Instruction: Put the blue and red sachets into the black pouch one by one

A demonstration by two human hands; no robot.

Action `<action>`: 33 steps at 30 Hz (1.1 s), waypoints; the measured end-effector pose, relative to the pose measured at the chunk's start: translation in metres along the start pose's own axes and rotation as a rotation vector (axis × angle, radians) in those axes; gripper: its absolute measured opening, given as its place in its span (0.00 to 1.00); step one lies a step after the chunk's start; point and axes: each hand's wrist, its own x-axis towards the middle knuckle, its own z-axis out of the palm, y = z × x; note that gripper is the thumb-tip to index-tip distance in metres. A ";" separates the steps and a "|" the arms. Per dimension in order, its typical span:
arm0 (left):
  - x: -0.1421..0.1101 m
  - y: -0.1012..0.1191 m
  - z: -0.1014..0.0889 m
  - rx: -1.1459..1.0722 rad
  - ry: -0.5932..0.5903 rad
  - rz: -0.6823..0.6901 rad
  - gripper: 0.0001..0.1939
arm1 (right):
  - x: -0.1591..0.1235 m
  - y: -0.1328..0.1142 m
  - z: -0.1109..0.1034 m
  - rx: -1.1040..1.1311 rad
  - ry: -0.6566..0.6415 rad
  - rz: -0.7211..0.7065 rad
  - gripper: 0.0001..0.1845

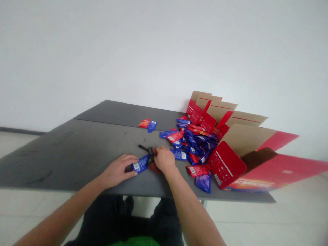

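My left hand [120, 171] lies low over the grey table with its thumb and fingers closed on the left end of a blue packet [140, 164] with a white label. Against that packet's right end is my right hand [164, 159], its fingers curled in. A black strap-like thing [143, 148] and some dark reddish material [153, 168] show beside these fingers; what exactly they grip is hidden. Another blue packet [180, 155] lies just right of my right hand.
A heap of blue and red packets [197, 145] spreads to the right. Several open red cartons [228, 164] stand in a row along the right side. Farther back lie a red packet [144, 123] and a blue packet [152, 126]. The table's front edge [77, 190] runs close below my hands.
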 end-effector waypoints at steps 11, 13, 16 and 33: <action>0.001 0.001 -0.002 -0.015 -0.007 0.014 0.19 | -0.008 -0.015 0.014 0.034 0.008 -0.164 0.09; 0.001 0.001 -0.002 -0.014 0.004 0.021 0.22 | -0.003 -0.007 0.009 -0.006 0.027 -0.006 0.12; 0.001 0.000 -0.001 0.014 0.004 0.004 0.21 | -0.004 -0.015 0.007 0.007 0.109 -0.027 0.12; 0.001 -0.005 0.003 0.023 -0.040 -0.033 0.13 | -0.011 -0.042 0.011 0.081 0.091 -0.266 0.15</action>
